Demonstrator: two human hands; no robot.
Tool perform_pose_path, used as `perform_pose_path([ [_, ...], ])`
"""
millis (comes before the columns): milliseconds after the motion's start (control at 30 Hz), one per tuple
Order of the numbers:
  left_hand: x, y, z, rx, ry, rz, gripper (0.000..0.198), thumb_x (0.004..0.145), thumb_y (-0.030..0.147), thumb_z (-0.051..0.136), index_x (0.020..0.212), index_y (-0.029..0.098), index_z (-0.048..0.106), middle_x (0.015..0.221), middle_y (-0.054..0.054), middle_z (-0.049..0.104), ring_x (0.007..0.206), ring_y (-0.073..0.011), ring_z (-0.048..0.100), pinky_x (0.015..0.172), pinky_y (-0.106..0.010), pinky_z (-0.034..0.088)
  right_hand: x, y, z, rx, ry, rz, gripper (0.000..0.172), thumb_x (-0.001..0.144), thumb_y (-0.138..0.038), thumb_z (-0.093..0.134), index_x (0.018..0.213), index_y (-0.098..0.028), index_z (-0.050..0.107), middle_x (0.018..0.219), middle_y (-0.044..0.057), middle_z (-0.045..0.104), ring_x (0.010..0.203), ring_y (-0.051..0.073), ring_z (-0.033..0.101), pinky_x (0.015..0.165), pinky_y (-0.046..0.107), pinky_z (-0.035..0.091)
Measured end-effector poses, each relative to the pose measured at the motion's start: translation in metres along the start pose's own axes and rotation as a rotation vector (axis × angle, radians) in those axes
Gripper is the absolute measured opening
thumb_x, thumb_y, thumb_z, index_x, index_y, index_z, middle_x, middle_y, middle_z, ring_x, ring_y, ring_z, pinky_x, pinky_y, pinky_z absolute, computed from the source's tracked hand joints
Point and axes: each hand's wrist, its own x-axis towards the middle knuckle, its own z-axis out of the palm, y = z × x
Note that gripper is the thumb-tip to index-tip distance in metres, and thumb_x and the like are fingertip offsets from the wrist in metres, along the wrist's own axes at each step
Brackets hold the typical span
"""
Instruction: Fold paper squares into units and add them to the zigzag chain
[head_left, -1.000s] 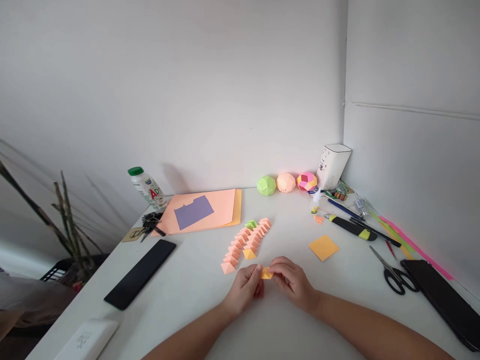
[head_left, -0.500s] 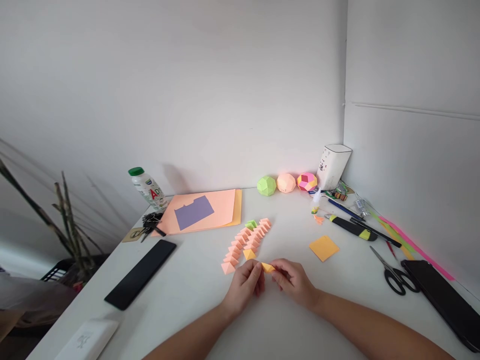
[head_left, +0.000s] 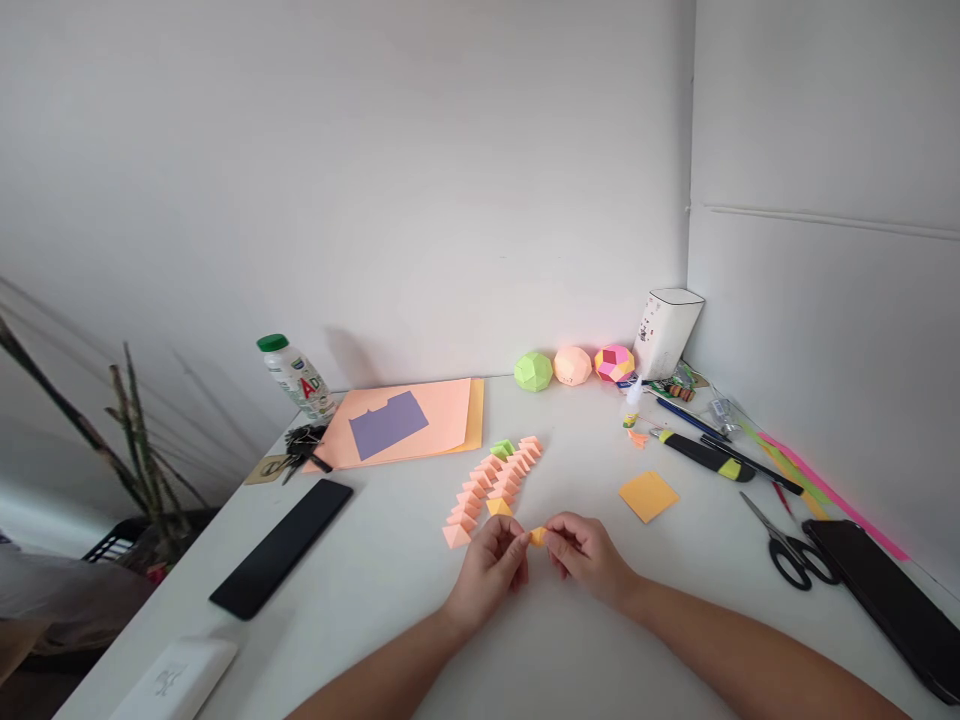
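Observation:
A small folded piece of orange-yellow paper (head_left: 538, 537) is pinched between my two hands, low over the white table. My left hand (head_left: 493, 566) grips its left end with closed fingers. The other end is between the thumb and fingers of my right hand (head_left: 588, 556); both hands cover much of the paper. Just beyond the left hand lie two rows of folded peach paper pieces (head_left: 471, 492), with a green folded piece (head_left: 502, 449) at the far end and an orange-yellow folded piece (head_left: 499, 508) at the near end. Right of my hands lies an orange-yellow paper square (head_left: 649, 496).
Three faceted paper balls, one of them green (head_left: 533, 371), stand by the wall. At right are a glue bottle (head_left: 632, 405), a utility knife (head_left: 705, 455), scissors (head_left: 787, 550) and a black case (head_left: 885, 605). Peach sheets (head_left: 442, 425), a bottle (head_left: 296, 378) and a black slab (head_left: 281, 548) are at left.
My fingers have closed in further over the folded orange-yellow paper, so less of it shows. The hands stay in nearly the same place.

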Motion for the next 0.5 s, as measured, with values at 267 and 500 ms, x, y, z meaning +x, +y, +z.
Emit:
perform_pose_path([
  [267, 0.0020, 0.0018, -0.0004, -0.046, 0.010, 0.002, 0.028, 0.086, 0.046, 0.046, 0.078, 0.019, 0.043, 0.050, 0.005, 0.052, 0.044, -0.0094, 0.047, 0.044, -0.020, 0.037, 0.0008, 0.0006, -0.0020, 0.025, 0.017, -0.004, 0.023, 0.087, -0.034, 0.050, 0.074, -0.016, 0.057, 0.058, -0.004, 0.047, 0.051, 0.010, 0.046, 0.048, 0.021, 0.038],
  [500, 0.0048, 0.0051, -0.0008, -0.064, 0.023, -0.052, 0.031, 0.081, 0.049, 0.053, 0.078, 0.018, 0.047, 0.046, 0.004, 0.054, 0.040, -0.0090, 0.045, 0.043, -0.020, 0.036, 0.0014, -0.0034, -0.0020, 0.018, -0.009, 0.004, 0.026, 0.086, -0.035, 0.051, 0.070, -0.016, 0.058, 0.058, -0.004, 0.046, 0.050, 0.009, 0.045, 0.048, 0.021, 0.039],
])
